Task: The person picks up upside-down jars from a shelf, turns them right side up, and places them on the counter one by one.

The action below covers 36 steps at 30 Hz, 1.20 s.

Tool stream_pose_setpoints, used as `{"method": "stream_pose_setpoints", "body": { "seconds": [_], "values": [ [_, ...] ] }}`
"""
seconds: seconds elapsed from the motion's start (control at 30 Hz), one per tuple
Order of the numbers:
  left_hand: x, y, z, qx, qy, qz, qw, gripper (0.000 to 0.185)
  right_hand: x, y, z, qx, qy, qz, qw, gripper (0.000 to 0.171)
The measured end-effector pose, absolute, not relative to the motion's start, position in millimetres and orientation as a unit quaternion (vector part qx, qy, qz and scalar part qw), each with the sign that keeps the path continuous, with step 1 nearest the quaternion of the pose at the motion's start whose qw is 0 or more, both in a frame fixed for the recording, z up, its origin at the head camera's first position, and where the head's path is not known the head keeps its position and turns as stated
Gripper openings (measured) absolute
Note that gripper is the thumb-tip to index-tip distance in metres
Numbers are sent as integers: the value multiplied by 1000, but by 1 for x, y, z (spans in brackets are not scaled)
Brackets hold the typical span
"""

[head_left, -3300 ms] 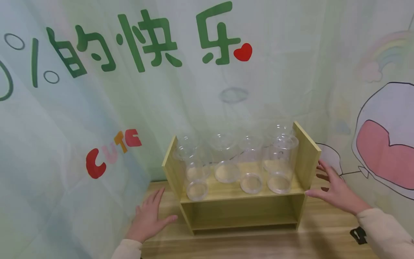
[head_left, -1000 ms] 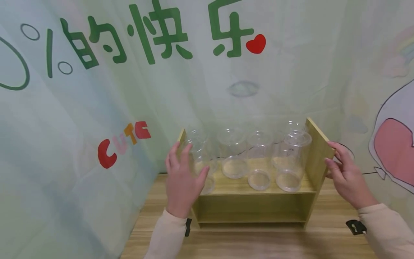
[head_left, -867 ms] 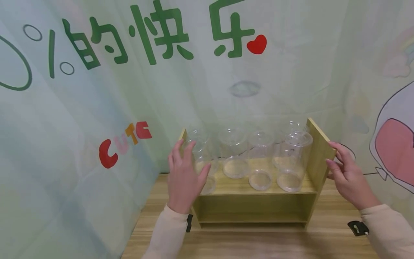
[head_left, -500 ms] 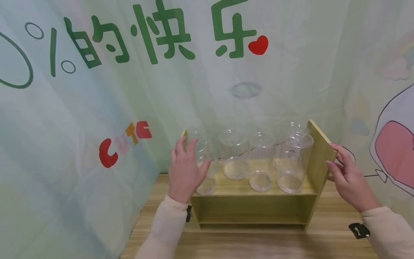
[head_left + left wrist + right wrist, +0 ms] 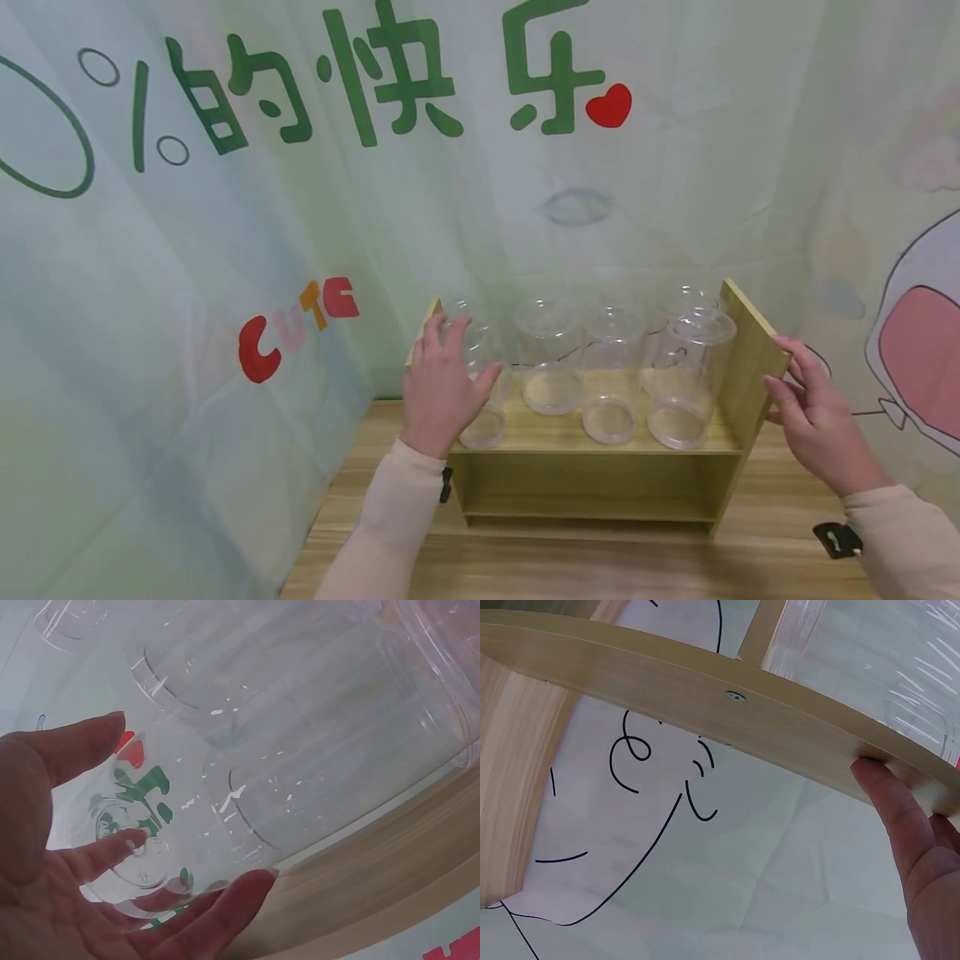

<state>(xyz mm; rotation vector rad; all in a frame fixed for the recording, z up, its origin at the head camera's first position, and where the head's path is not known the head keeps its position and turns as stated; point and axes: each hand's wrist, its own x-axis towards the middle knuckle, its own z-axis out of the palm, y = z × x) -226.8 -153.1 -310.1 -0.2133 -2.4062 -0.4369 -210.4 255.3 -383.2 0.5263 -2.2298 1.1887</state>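
Note:
Near the top of the front-left clear plastic jar (image 5: 483, 427), my left hand (image 5: 442, 392) has its fingers and thumb spread around the jar. In the left wrist view the index fingertip (image 5: 135, 838) lies over the round lid (image 5: 124, 874), and other fingers show through the clear wall. My right hand (image 5: 817, 425) pinches the front edge of the right side panel (image 5: 753, 367) of a light wooden shelf (image 5: 585, 471). Its thumb is on the inner face, with fingers behind. In the right wrist view a finger (image 5: 889, 795) presses the panel's outer face.
Several more clear jars, such as a wide one (image 5: 551, 387) and a tall one (image 5: 678, 421), stand on the upper board. Below is a lower compartment (image 5: 592, 483). A wood-grain table (image 5: 570, 567) bears the shelf, and a printed cloth (image 5: 465, 217) hangs close behind.
From beside the shelf, my left hand has come up to the front-left jar, and my right hand has taken hold of the right panel. Over the last second both hands stay nearly still.

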Motion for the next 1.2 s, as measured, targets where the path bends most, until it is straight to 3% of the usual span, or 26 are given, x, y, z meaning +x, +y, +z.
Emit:
{"method": "stream_pose_setpoints", "body": {
  "seconds": [1.2],
  "values": [
    [-209,-160,-313,-114,-876,-263,388,64,-211,255,-386,194,-823,449,288,57]
  ]
}}
